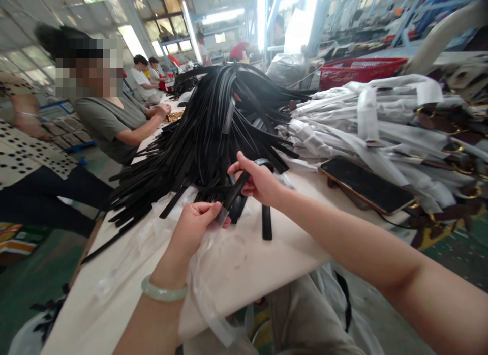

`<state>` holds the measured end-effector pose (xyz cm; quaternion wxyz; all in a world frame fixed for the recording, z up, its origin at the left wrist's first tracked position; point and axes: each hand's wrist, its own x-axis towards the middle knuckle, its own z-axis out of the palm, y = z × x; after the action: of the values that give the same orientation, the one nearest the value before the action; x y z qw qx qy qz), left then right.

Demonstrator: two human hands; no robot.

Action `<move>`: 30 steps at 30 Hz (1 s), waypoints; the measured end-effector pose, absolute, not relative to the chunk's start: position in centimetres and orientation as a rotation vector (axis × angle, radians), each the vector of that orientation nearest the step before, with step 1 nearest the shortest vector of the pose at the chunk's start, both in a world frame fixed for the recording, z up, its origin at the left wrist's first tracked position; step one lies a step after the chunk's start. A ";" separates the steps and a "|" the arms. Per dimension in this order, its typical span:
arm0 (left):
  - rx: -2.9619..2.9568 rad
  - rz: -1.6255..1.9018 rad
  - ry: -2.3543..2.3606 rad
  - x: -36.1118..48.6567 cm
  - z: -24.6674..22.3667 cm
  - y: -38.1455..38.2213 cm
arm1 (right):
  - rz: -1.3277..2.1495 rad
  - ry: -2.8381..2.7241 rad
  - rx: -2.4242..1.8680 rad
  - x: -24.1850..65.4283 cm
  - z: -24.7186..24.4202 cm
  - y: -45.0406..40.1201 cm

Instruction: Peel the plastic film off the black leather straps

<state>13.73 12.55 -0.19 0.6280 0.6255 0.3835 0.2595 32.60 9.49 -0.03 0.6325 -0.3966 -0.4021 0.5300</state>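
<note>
Between my two hands runs a black strap (235,190), slanting up to the right. My left hand (196,225) pinches its lower end, where a clear plastic sleeve (222,216) shows at the fingertips. Farther up, my right hand (259,181) has its fingers closed round the same strap. A loop of black strap shows just behind the right hand, and one strap end (267,224) hangs down below it onto the table. Just beyond both hands rises a large heap of black straps (206,126). From my left hand a strip of clear plastic film (204,294) trails over the table's front edge.
A phone (366,184) lies to the right, beside a pile of straps in white wrapping (343,116) with brown and gold ends. Behind stands a red basket (358,70). Crumpled film lies on the white table (259,273). Co-workers stand or sit at the left and back.
</note>
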 end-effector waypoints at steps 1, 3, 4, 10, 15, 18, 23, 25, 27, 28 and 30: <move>1.430 0.592 0.880 13.7 -0.1 12.5 | 1.170 -0.862 -0.910 32.8 0.0 9.7; 1.420 0.584 0.879 13.8 0.0 12.5 | 1.137 -0.882 -0.937 32.7 -0.2 9.9; 1.414 0.579 0.878 13.9 0.0 12.4 | 1.146 -0.929 -0.953 32.4 -0.5 9.9; 1.411 0.517 0.868 14.0 -0.4 12.5 | 1.178 -1.229 -1.003 29.2 -2.0 8.6; 1.465 0.555 0.937 13.8 -0.7 12.5 | 1.265 -0.975 -1.064 29.5 -0.7 8.3; 1.474 0.591 1.001 13.7 -0.6 11.8 | 1.325 -0.770 -0.965 29.6 -0.3 8.1; 1.431 0.670 1.096 13.7 -1.3 11.4 | 1.261 -0.928 -1.151 29.3 -1.7 8.2; 1.398 0.699 1.101 13.9 -1.6 11.3 | 1.239 -0.978 -1.179 29.3 -2.0 8.3; 1.356 0.711 1.077 14.2 -1.8 11.3 | 1.241 -0.984 -1.190 29.3 -2.2 8.6; 1.335 0.714 1.061 14.3 -1.8 11.3 | 1.252 -0.990 -1.194 29.2 -2.4 8.7; 1.303 0.719 1.033 14.7 -1.8 11.2 | 1.277 -1.034 -1.200 28.8 -3.0 9.0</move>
<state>14.74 11.24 -1.80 0.6171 0.5660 0.4488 0.3123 28.85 9.02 -2.96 0.5255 -0.5018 -0.4323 0.5341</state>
